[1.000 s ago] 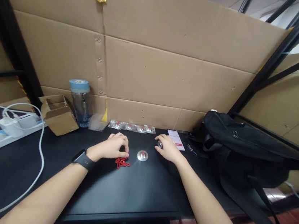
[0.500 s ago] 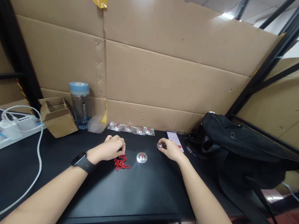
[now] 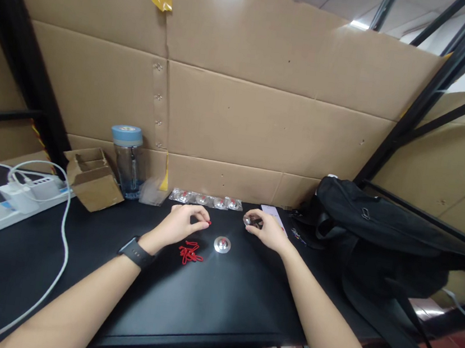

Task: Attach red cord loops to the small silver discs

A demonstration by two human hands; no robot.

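Observation:
My left hand [image 3: 186, 225], wearing a black watch, is raised off the table with its thumb and index finger pinched on a small piece of red cord [image 3: 210, 222]. A loose pile of red cords [image 3: 191, 252] lies just below that hand. My right hand [image 3: 267, 230] grips a small silver domed disc [image 3: 247, 220] by its edge, partly hidden by the fingers. Between the hands a similar silver disc [image 3: 222, 244], with a raised dome and a red centre, rests flat on the black table [image 3: 200, 300].
Several clear packets with silver discs [image 3: 203, 200] line the back, near a clear plastic bag [image 3: 154, 192]. A blue-lidded bottle [image 3: 126, 161], open cardboard box [image 3: 96, 182] and white power strip [image 3: 42, 204] are left. A phone [image 3: 273, 215] and black bag [image 3: 378, 231] are right.
My left hand has lifted off the red cord pile and moved right, with a red piece in its fingertips. My right hand still holds the disc, turned slightly. The view has shifted a little.

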